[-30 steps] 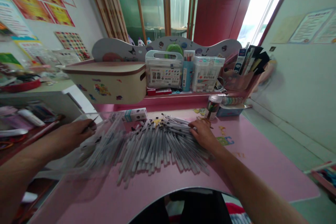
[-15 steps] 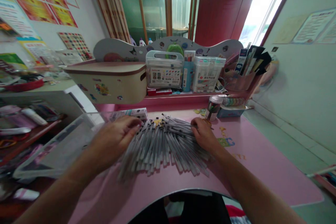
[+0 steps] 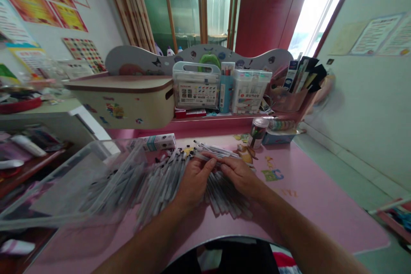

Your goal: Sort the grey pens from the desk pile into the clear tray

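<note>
A big heap of white pens (image 3: 167,180) with dark caps lies across the pink desk (image 3: 308,209). My left hand (image 3: 194,180) rests on the middle of the heap, its fingers curled round a bunch of pens. My right hand (image 3: 239,175) lies just beside it, fingers bent over the pens on the right side, fingertips nearly touching the left hand's. A clear plastic bin (image 3: 69,184) sits at the left with several pens spilling over its near edge.
A small white box (image 3: 157,142) lies behind the heap. A cream storage box (image 3: 123,100), marker cases (image 3: 195,85) and a pen holder (image 3: 298,90) stand on the raised shelf. A small can (image 3: 257,132) stands at the right. Cluttered shelves fill the left side.
My left hand came from the clear bin across the heap to its middle. My right hand slid left from the heap's right end, and both hands now meet over the pens.
</note>
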{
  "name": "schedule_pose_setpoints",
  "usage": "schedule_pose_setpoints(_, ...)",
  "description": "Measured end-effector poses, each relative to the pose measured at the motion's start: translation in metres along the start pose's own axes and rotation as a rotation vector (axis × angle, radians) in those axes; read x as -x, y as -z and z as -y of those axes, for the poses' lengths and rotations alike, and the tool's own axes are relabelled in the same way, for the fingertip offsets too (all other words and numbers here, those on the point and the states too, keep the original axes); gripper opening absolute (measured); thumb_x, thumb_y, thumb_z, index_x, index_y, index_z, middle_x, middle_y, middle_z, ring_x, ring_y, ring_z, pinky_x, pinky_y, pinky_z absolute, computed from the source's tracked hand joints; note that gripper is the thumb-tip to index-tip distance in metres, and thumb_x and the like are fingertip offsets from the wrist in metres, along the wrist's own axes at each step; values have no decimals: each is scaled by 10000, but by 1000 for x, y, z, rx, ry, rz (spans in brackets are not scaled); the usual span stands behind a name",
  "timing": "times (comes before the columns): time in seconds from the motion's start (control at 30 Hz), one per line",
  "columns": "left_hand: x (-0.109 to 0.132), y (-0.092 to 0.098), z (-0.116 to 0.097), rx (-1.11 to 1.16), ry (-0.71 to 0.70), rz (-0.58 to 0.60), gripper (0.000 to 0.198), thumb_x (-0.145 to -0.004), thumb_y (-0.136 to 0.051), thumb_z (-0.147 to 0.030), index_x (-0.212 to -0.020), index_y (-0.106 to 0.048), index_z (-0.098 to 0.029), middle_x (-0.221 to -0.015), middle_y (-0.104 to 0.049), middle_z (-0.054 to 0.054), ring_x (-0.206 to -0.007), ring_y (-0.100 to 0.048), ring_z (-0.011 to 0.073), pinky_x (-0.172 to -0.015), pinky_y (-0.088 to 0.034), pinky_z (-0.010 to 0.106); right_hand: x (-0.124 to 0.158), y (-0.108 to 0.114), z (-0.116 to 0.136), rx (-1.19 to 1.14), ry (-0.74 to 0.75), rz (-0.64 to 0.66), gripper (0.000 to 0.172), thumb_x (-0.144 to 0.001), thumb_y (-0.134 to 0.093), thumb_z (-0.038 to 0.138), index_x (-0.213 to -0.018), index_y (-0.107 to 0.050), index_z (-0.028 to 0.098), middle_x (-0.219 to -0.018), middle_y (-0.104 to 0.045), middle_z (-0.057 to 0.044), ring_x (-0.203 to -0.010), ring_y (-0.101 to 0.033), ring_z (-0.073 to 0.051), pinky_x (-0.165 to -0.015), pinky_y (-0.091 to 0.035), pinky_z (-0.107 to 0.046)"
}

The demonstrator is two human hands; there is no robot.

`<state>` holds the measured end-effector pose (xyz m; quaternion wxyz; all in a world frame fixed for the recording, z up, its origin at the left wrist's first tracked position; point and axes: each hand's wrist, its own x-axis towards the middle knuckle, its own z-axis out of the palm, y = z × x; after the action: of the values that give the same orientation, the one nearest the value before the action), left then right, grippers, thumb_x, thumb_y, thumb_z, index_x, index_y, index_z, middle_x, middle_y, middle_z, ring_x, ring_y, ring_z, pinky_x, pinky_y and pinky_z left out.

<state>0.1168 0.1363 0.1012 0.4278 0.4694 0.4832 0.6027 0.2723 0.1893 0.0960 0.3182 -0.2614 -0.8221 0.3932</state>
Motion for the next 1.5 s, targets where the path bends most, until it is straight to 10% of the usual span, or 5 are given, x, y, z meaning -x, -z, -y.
schedule_pose_setpoints(0.7,4,12,2,-18,32,25,174,-798,-671,-353,-768,-688,-183,-623,-574,3,-607,-505,145,-616,-406,264,2,-10,6,-92,29,79,357,-950,-441,228,-1240,-648,233,-1214,-676,-42,-1168,-583,-212,-1085,-361,-397)
schedule_pose_setpoints(1.03,4,13,-5,-133,-94,36,140,-802,-661,-316,-758,-684,-185,-722,-635,23,-738,-574,183,-734,-440,292,2,-13,1,10,-14,59,266,-960,-429,287,-926,-685,220,-865,-676,-15,-853,-601,-191,-876,-459,-335)
schedule_pose_setpoints(1.27,-6,21,7,104,70,-81,250,-812,-665,-434,-805,-646,-185,-711,-587,-14,-558,-456,92,-533,-373,225,0,-2,-6,-11,-97,-19,193,-892,-521,298,-992,-653,199,-757,-603,11,-706,-533,-153,-656,-399,-262)
schedule_pose_setpoints(1.5,-4,19,3,357,307,176,432,-777,-709,-397,-1116,-519,-209,-563,-531,-60,-434,-394,76,-428,-282,177,-7,0,-17,-505,-384,-159,135,-728,-486,238,-806,-587,196,-558,-351,68,-441,-273,-93,-418,-184,-227)
